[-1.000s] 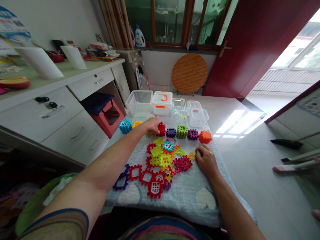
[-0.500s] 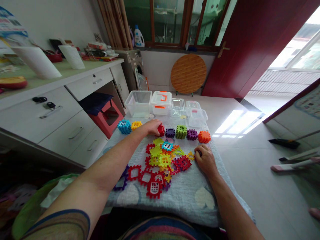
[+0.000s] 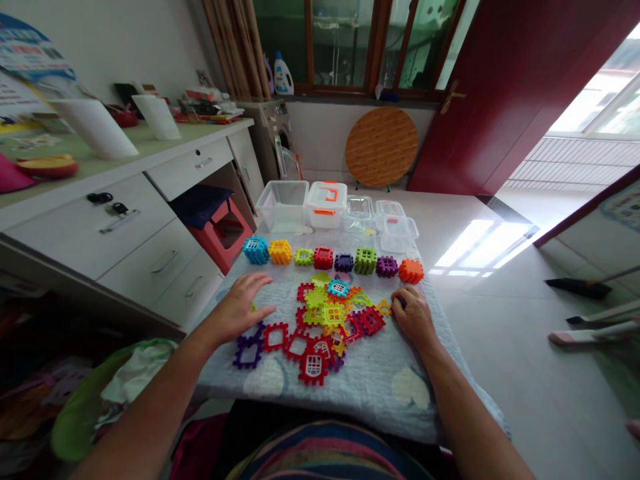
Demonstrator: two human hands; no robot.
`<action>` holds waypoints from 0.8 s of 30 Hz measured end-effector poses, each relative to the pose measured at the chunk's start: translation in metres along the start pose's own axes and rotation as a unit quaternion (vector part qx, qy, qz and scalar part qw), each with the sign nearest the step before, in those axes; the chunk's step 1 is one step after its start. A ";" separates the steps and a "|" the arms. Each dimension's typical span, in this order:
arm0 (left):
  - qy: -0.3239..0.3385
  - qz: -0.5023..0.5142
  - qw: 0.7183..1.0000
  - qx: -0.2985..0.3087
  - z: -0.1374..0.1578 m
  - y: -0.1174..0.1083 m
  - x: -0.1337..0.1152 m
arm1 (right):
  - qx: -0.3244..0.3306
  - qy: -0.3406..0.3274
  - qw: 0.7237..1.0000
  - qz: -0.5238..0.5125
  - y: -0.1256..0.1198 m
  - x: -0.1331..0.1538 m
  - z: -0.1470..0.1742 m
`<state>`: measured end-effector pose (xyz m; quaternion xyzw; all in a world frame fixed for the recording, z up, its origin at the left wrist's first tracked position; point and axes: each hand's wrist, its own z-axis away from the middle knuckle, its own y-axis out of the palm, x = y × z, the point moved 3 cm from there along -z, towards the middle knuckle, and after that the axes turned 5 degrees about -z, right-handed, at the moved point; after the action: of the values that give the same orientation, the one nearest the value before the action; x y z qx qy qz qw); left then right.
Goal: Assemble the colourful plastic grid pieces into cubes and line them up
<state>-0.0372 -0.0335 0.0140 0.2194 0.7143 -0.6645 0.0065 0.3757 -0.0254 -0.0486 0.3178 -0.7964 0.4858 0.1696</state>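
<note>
My left hand (image 3: pixel 244 307), thumb and fingers apart and nothing held, hovers over the left side of the table above purple square frame pieces (image 3: pixel 249 352). My right hand (image 3: pixel 413 313) rests on the cloth at the right, its fingers curled; a dark spot shows between them, too small to make out. Just left of it lies a loose pile of toothed plastic building pieces: red (image 3: pixel 313 365), lime (image 3: pixel 333 315), one light blue (image 3: pixel 339 287) and some orange. Behind the pile stand stacks sorted by colour, among them blue (image 3: pixel 256 249), yellow (image 3: pixel 280 251), red (image 3: pixel 323 257), green (image 3: pixel 365 261) and orange (image 3: pixel 411 271).
Along the far edge stand an uncovered clear bin (image 3: pixel 283 207), a lidded box with orange clips (image 3: pixel 327 203) and smaller clear containers (image 3: pixel 397 233). A patterned cloth (image 3: pixel 365 383) covers the table. A red stool (image 3: pixel 225 227) is beyond its left side.
My left hand has drawn back from the red stack toward the near left and spread open. A small lime stack shows beside the red one. My right hand stays by the pile.
</note>
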 end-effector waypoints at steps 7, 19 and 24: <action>-0.046 0.014 0.998 0.048 0.083 0.033 0.017 | 0.003 -0.005 1.000 0.015 0.001 -0.001 0.000; -0.071 0.107 0.990 -0.051 0.044 0.036 0.003 | 0.003 -0.006 1.000 0.018 0.001 -0.002 -0.002; -0.109 0.184 0.965 -0.152 0.035 0.041 -0.005 | 0.006 -0.004 1.000 0.012 0.001 -0.002 -0.001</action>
<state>-0.0294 -0.0673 -0.0274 0.2691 0.7492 -0.5557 0.2397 0.3769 -0.0232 -0.0497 0.3112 -0.7982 0.4909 0.1583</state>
